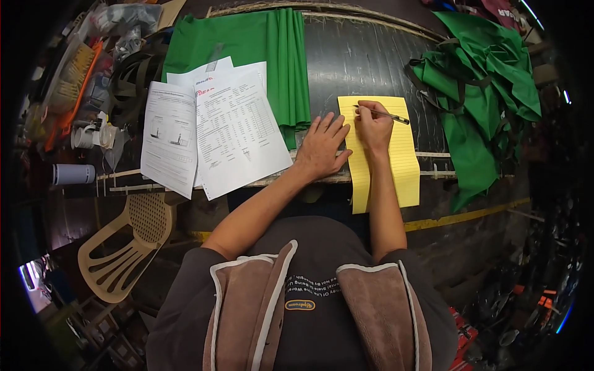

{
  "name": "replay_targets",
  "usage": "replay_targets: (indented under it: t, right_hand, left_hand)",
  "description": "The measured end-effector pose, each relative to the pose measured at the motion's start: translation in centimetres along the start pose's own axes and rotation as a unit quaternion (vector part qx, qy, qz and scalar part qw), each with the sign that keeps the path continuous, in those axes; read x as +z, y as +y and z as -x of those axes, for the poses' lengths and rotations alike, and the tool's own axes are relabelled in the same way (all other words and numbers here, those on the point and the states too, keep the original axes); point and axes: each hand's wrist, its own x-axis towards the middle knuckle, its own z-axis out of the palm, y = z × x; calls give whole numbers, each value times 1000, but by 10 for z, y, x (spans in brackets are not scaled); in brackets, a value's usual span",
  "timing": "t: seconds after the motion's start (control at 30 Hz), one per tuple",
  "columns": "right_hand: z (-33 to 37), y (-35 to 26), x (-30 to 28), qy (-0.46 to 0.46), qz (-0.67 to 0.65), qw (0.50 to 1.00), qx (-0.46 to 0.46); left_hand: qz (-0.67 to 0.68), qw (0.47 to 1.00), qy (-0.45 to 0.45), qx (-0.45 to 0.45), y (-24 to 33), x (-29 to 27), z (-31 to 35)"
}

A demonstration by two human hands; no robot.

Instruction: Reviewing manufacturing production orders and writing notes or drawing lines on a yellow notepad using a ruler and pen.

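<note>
A yellow lined notepad (396, 161) lies on the dark table (365, 62), its lower end hanging over the front edge. My right hand (373, 127) rests on the pad's upper part and is shut on a dark pen (387, 115), whose tip touches the paper near the top left. My left hand (323, 145) lies flat with fingers spread, on the table beside the pad's left edge, one finger touching it. White printed sheets (216, 130) lie to the left of that hand.
Folded green fabric (272, 49) lies at the back of the table, and crumpled green cloth with straps (482, 93) hangs at the right. A beige plastic chair (130, 241) stands lower left. Cluttered tools and a white can (74, 174) sit at far left.
</note>
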Motion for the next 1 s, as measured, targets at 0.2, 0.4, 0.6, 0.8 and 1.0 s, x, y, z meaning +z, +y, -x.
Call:
replay_targets:
  t: [0.2, 0.4, 0.6, 0.8, 1.0]
  right_hand:
    - [-5, 23, 15, 18, 59, 995, -81]
    - [-2, 28, 15, 7, 91, 990, -109]
    - [1, 29, 16, 5, 80, 988, -135]
    - [-26, 1, -10, 118, -218, 968, 50]
    - [-32, -15, -23, 68, -69, 995, -38]
  left_hand:
    - [9, 1000, 1, 1, 4, -2, -1]
    - [25, 1000, 6, -4, 2, -3, -1]
    - [30, 999, 12, -2, 2, -4, -1]
    - [28, 999, 10, -11, 2, -2, 0]
    - [22, 1000, -1, -19, 3, -3, -2]
